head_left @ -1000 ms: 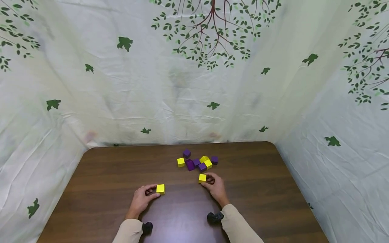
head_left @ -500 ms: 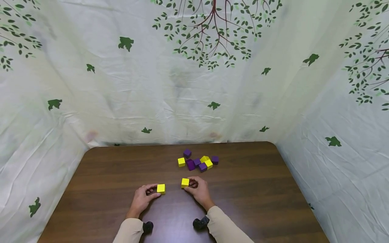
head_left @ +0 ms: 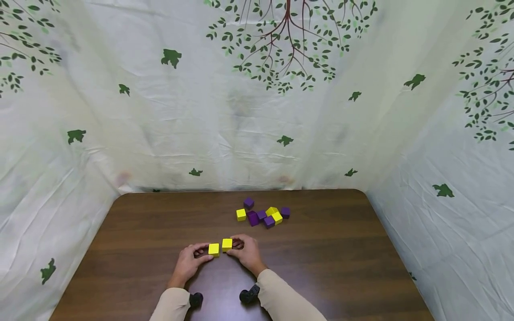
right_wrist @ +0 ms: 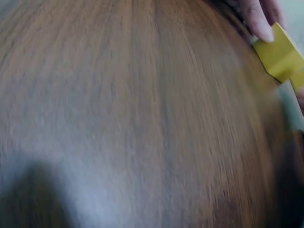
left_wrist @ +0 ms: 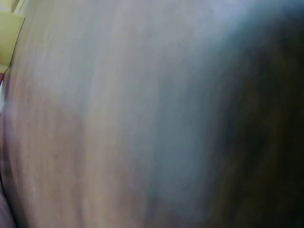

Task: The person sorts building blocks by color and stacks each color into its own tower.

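Near the middle of the table my left hand [head_left: 189, 264] pinches a yellow cube [head_left: 214, 250] between thumb and fingers. Just to its right, my right hand [head_left: 248, 254] pinches a second yellow cube [head_left: 227, 244], with a narrow gap between the two in the head view. Yellow also shows at the upper left edge of the left wrist view, a cube face [left_wrist: 8, 40] cut off by the frame. At the right edge of the right wrist view, fingertips [right_wrist: 259, 23] press on a yellow cube [right_wrist: 278, 52].
Beyond the hands lies a loose group of cubes, among them a purple cube [head_left: 252, 218], a yellow cube [head_left: 241, 215] and a purple cube [head_left: 285, 212] at its right end. The brown wooden table [head_left: 341, 254] meets a leaf-patterned cloth [head_left: 241, 147] at its far edge.
My right hand has moved left with its yellow cube, from near the group of cubes to beside the other held cube. The left hand has stayed almost in place.
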Available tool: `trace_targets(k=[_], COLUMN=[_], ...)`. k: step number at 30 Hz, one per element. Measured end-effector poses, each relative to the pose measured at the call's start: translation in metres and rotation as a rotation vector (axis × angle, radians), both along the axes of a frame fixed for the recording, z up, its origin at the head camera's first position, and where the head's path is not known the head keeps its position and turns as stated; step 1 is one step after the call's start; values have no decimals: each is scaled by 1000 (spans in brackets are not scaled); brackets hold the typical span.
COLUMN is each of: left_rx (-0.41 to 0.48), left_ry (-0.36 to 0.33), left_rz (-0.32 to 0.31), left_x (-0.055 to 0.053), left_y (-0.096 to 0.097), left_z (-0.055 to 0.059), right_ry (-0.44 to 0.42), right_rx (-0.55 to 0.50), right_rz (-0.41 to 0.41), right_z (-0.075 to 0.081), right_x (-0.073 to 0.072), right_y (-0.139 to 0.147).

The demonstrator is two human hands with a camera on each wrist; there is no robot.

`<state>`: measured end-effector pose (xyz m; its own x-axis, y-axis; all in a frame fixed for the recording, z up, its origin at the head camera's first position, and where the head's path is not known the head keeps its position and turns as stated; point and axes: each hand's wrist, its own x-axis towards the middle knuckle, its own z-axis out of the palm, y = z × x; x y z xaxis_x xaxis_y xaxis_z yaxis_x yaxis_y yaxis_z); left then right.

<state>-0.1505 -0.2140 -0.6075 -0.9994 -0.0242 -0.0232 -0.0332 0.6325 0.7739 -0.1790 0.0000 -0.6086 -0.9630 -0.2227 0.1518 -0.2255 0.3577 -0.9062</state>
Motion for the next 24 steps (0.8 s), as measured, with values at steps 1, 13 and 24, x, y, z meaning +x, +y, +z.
trace_targets(k=[1,13,24], left_rx=[2,4,3], left_ry=[0,-12,2], left_rz=[0,5,0], left_x=[0,2,1], left_y=[0,0,0], left_z=[0,2,1], right_ry=[-3,14,20], right_rx=[11,113,136], right_rz=[2,3,1], right_z=[0,1,0], right_x=[0,5,7], right_y=[-1,-9,-8])
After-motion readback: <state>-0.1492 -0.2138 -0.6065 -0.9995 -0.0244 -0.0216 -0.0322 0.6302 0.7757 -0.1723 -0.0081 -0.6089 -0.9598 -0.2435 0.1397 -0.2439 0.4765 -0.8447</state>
